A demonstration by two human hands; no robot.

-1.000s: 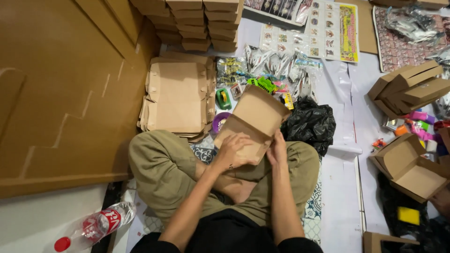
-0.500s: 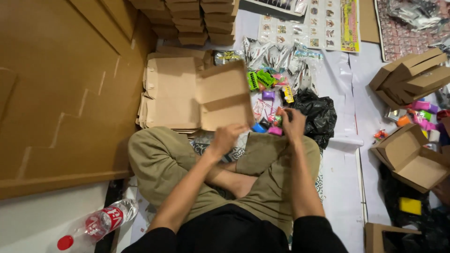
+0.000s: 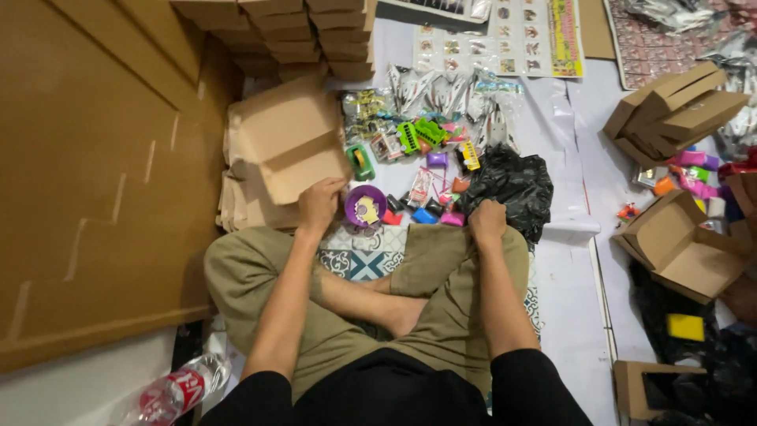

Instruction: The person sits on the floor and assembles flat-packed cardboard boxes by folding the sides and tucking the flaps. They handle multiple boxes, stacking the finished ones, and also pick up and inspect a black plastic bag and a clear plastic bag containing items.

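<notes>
L hand (image 3: 319,205) on cardboard box (image 3: 296,154)

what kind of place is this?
Likely a home or small workshop floor used for hand-packing: stacks of flat cardboard boxes, a heap of small plastic toys, and opened boxes around a person seated cross-legged.

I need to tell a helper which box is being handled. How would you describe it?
Start at the stack of flat cardboard blanks left of the toy pile. On top lies a half-folded brown box, its near edge held by the left hand. Unlike the blanks beneath, its lid is raised.
</notes>
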